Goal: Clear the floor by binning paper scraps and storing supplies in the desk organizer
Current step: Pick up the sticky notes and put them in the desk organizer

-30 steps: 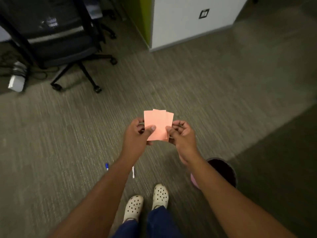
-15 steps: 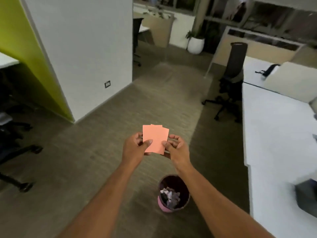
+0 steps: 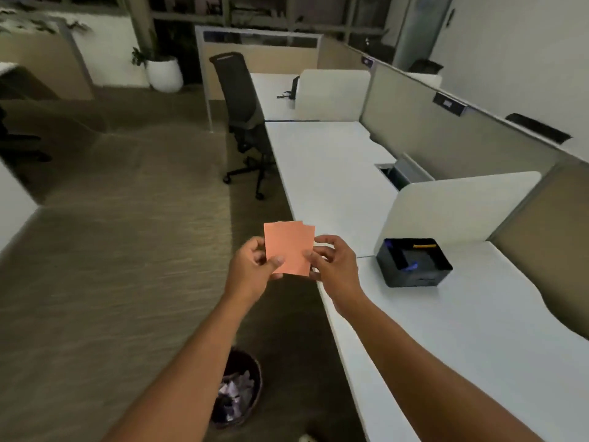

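Step in hand: storing supplies. The left hand (image 3: pixel 255 269) and right hand (image 3: pixel 331 266) pinch a small stack of salmon-pink paper notes (image 3: pixel 288 247) by its side edges, above the white desk (image 3: pixel 446 330) edge. Next move: carry the notes right, into the black open-top desk organizer (image 3: pixel 414 263).

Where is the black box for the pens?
The black desk organizer sits on the white desk, right of the hands, just before a white divider panel.

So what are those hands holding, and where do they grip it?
A few salmon-pink paper notes: the left hand pinches the lower left edge, the right hand the lower right edge.
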A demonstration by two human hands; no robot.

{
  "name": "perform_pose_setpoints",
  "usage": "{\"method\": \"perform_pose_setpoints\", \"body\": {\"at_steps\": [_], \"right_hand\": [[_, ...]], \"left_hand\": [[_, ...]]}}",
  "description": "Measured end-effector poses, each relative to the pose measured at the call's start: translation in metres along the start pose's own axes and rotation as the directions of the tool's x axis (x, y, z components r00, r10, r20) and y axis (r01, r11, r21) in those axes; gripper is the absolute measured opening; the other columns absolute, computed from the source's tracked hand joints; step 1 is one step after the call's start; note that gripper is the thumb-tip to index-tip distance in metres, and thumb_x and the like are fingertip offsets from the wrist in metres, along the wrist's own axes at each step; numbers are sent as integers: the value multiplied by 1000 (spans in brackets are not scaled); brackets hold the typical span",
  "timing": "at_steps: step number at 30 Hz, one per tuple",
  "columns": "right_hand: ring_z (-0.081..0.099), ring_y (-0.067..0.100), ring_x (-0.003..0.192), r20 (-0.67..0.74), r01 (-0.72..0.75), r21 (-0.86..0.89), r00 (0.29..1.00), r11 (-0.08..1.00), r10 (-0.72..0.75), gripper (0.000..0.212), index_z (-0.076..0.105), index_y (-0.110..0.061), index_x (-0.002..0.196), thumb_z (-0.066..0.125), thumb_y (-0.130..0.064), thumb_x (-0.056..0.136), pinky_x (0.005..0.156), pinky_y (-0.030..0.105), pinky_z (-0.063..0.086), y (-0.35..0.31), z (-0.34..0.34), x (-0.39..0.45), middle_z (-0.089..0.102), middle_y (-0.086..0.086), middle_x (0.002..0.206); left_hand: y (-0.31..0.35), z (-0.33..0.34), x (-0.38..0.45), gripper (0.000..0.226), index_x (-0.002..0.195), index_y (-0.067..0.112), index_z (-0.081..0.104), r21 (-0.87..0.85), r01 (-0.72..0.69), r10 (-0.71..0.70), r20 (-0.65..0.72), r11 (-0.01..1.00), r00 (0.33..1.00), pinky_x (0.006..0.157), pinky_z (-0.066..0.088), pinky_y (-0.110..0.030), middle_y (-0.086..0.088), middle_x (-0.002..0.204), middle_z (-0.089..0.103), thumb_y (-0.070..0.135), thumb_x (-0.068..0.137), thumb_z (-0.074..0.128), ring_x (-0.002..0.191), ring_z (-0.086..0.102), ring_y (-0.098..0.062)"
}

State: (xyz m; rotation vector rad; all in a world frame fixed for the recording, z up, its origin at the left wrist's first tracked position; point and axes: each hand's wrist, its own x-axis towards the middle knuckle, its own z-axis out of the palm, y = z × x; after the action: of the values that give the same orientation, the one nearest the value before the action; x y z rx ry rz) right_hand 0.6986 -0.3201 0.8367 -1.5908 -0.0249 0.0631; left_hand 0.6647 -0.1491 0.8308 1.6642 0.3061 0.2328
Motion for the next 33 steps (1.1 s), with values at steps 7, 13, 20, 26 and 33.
{"method": "perform_pose_setpoints", "body": {"at_steps": [7, 13, 20, 26, 33], "right_hand": [[75, 17, 102, -163, -20, -83, 987, 996, 6, 39, 59, -27, 131, 75, -28, 95, 77, 32, 66, 25, -119, 76, 73, 0, 114], [74, 12, 90, -84, -6, -200, 996, 980, -11, 45, 56, -32, 145, 63, -19, 103, 66, 28, 63, 43, -191, 114, 70, 1, 119], [77, 29, 86, -137, -140, -240, 985, 961, 109, 14, 77, -13, 110, 70, -13, 98, 67, 41, 66, 50, -270, 159, 78, 2, 97], [78, 29, 84, -396, -160, -333, 918, 929, 17, 18, 76, -19, 100, 66, -5, 96, 69, 44, 67, 66, -356, 221, 74, 11, 104], [74, 23, 92, -419, -230, -515, 908, 826, -8, 51, 78, -25, 97, 47, 14, 84, 80, 46, 65, 94, -382, 284, 73, 0, 96]], "left_hand": [[-3, 136, 65, 39, 125, 18, 60, 32, 69, -74, 212, 997, 975, 67, 64, -26, 2, 117, 72, 17, 90, 78, 97, 74, -16], [-18, 204, 94, 35, 117, 30, 59, 113, 80, -114, 341, 990, 933, 66, 63, -23, 6, 109, 74, 18, 91, 79, 86, 76, -9], [-33, 255, 105, 41, 134, 14, 61, 148, 125, -169, 340, 981, 925, 70, 64, -25, -5, 121, 73, 13, 95, 73, 98, 75, -18], [-49, 265, 102, 46, 141, 8, 57, 146, 207, -245, 323, 967, 914, 83, 66, -40, -12, 129, 71, 8, 97, 69, 106, 73, -24], [-64, 267, 94, 41, 136, 14, 60, 147, 246, -283, 339, 958, 897, 78, 66, -34, -9, 119, 75, 5, 97, 68, 99, 76, -19]]}}
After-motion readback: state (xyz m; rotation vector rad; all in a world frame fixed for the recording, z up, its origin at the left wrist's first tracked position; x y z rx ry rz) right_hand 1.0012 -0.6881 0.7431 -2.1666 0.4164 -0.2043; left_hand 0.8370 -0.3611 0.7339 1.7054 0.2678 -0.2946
